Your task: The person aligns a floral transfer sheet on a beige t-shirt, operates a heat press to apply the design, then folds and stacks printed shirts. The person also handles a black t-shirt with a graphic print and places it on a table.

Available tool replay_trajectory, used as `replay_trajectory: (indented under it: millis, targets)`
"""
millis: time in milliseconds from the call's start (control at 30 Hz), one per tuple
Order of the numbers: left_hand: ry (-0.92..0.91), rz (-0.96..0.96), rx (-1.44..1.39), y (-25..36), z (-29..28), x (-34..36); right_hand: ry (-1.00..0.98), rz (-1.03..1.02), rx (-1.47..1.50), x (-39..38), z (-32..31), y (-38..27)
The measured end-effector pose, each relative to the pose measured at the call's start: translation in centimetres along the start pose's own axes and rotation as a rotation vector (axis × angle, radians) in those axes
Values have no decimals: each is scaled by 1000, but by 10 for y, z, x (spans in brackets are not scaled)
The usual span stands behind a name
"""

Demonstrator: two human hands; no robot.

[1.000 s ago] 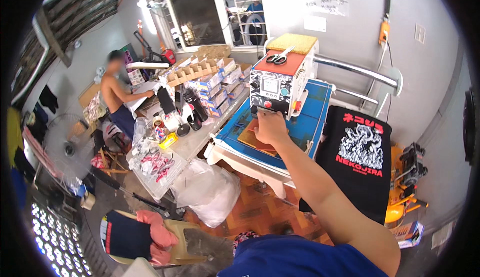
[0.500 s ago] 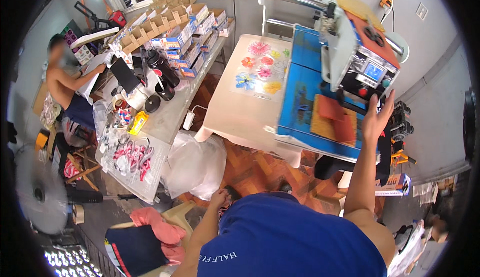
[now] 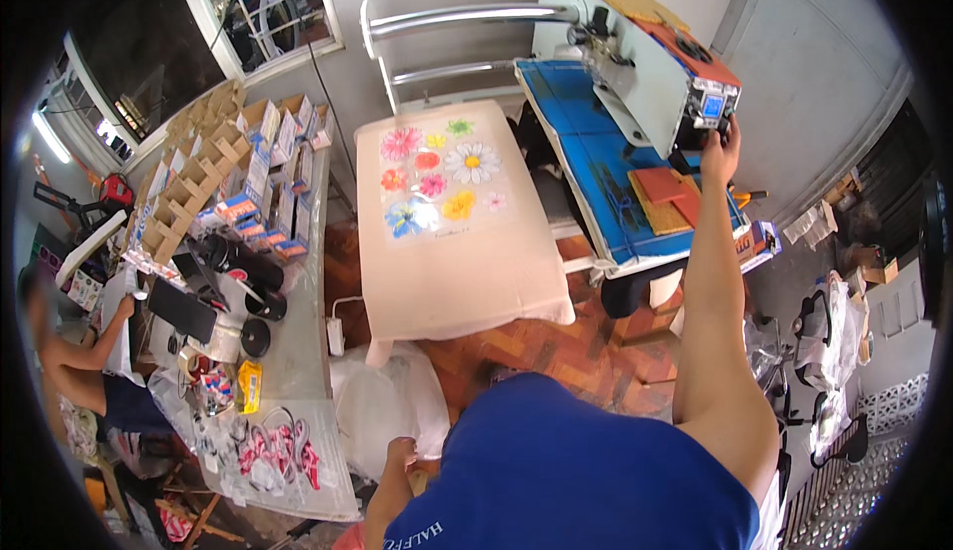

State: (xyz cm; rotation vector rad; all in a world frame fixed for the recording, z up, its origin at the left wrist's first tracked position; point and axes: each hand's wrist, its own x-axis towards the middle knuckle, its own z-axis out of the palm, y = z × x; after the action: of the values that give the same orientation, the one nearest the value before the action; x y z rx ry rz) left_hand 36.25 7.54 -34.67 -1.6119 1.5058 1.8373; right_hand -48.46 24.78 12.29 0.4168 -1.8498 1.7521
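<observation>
Heat press [image 3: 635, 83], at right, above a blue platen [image 3: 581, 133]. Casing pale grey-green along its long side, tapering toward the front; orange-red sheet over the top, tan pad behind it, dark-handled scissors [image 3: 693, 49] lying there. Front panel small and busy, its screen [image 3: 713, 105] lit blue. Two chrome bars run from the press to a white frame on the left.

Right hand [image 3: 722, 158] against the press's front, arm stretched out, fingers bent upward (whether it grasps the handle or only pushes, I cannot tell). Left hand [image 3: 402, 451] low beside the body, fingers curled; nothing visible in it, though how tightly it is closed I cannot tell.

Peach fabric [image 3: 467, 272] spread left of the press, fairly smooth on top, hanging over the near edge. Clear glossy film [image 3: 432, 168] on its far half: pink, red, yellow and blue flowers, plus a large white daisy.

On the blue platen, reddish-brown pads [image 3: 660, 185] overlap a tan one. Farther left, a cluttered desk [image 3: 298, 371] with cardboard boxes [image 3: 273, 168].
</observation>
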Motion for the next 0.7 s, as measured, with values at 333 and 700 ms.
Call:
replay_trajectory:
  millis: [333, 700]
  targets:
    - [-3, 208, -1494, 126, 3, -11, -65, -589, -680, 35, 7, 45]
    - [245, 531, -1797, 264, -18, -32, -251, -232, -673, 58, -6, 5]
